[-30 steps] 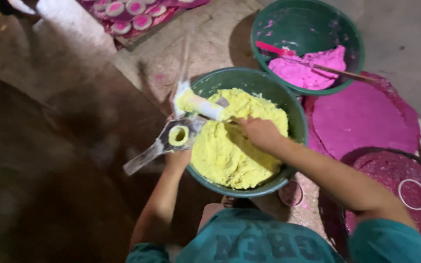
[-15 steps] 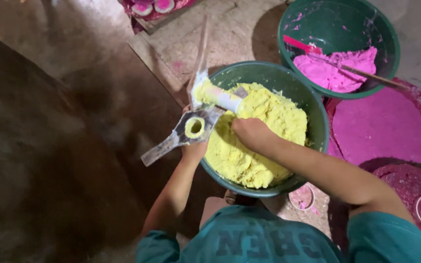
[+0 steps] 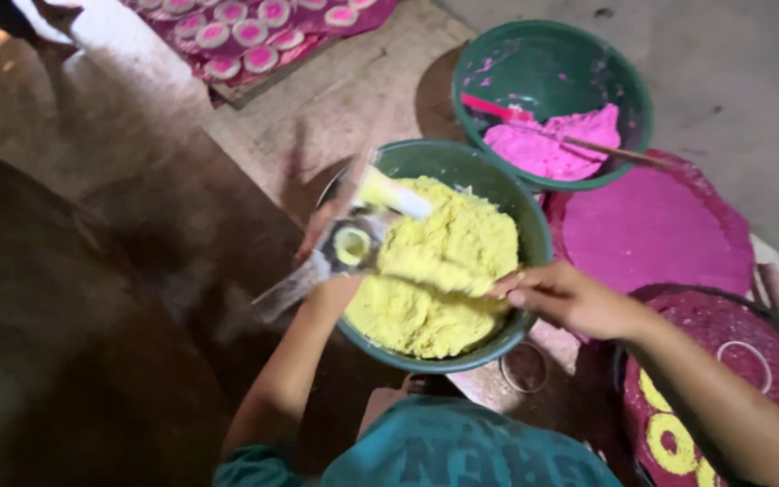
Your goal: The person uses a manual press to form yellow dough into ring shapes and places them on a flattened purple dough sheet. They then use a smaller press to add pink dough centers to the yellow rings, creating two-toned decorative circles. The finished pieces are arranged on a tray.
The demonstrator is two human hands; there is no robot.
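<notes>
Two hands over yellow dough bowl point(image 3: 498, 216) — left hand point(image 3: 335, 290) gripping metal mould point(image 3: 340, 252), right hand point(image 3: 570, 298) fingers loosely curled, empty.

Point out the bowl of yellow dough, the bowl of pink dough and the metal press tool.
bowl of yellow dough point(image 3: 534, 236), head view, on its green right rim.
bowl of pink dough point(image 3: 552, 68), head view, on its bare inner wall.
metal press tool point(image 3: 295, 284), head view, on its handle.
</notes>
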